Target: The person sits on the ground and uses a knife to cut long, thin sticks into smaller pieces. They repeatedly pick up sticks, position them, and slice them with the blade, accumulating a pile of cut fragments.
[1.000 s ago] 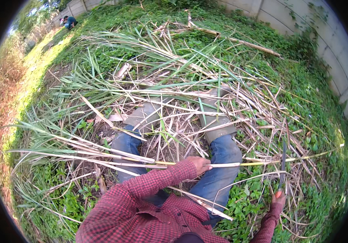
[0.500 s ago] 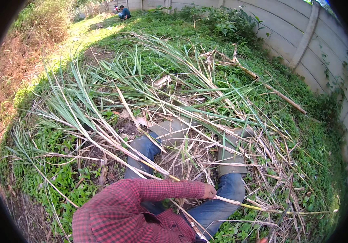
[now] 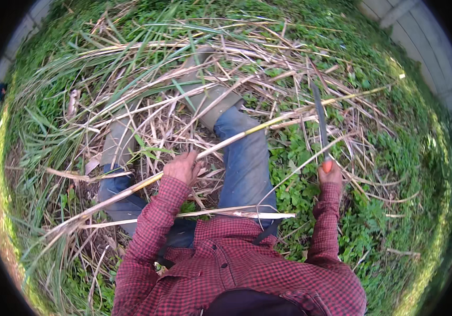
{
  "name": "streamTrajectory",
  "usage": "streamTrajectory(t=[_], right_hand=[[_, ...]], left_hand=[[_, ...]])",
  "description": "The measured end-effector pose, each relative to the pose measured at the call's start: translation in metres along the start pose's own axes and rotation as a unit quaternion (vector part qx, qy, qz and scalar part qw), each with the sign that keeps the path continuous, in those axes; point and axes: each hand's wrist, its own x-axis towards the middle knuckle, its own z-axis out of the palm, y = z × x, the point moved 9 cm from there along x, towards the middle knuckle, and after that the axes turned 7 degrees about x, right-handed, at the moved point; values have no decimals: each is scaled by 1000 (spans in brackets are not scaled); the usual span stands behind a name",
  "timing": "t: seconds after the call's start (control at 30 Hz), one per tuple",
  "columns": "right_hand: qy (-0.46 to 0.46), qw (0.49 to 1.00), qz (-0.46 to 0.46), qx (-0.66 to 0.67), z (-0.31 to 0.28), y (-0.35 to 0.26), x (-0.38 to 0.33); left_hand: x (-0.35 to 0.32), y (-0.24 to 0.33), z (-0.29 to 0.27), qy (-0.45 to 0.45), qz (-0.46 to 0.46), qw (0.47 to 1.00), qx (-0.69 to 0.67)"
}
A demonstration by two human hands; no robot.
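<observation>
1. While the head view looks straight down, the person's left hand (image 3: 182,166) is closed around a long pale yellow-green cane stalk (image 3: 247,131). The stalk runs from the dry leafy end at the near left, through the fist, to its thin tip at the far right.

2. On the right, the right hand (image 3: 330,174) is wrapped tight around the orange grip of a long narrow dark-bladed knife (image 3: 319,124). The blade points away from the person and stands just right of the held stalk; whether the edge touches the stalk cannot be told.

3. Under both arms, a thick litter of cut dry stalks and green blades (image 3: 147,79) covers the ground from near left to far centre, and the person's grey rubber boots (image 3: 205,100) and blue trousers stand in it. A second pale stripped stalk (image 3: 236,214) lies crosswise, near the red checked shirt (image 3: 236,268).

4. As a judgement of progress, much cutting appears done, given the depth of the litter. The stalk in hand looks partly cleaned: bare along its middle, with dry leaves hanging at its near-left end.

5. Beyond the litter, low green ground plants (image 3: 394,174) fill the right side up to a grey wall (image 3: 436,58) at the far right.
</observation>
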Motion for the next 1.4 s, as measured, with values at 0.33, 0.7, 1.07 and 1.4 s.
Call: streamTrajectory(t=[0.33, 0.7, 1.07, 1.4], right_hand=[[-113, 983, 1, -144, -12, 14, 40], [-157, 971, -31, -177, -36, 5, 26], [-132, 972, -12, -195, -56, 9, 35], [-101, 989, -15, -102, -26, 15, 9]], left_hand=[[1, 11, 28, -131, 12, 991, -11], [-23, 25, 16, 82, 79, 986, 123], [-4, 4, 63, -389, 73, 852, -342], [-22, 24, 71, -372, 103, 867, -316]])
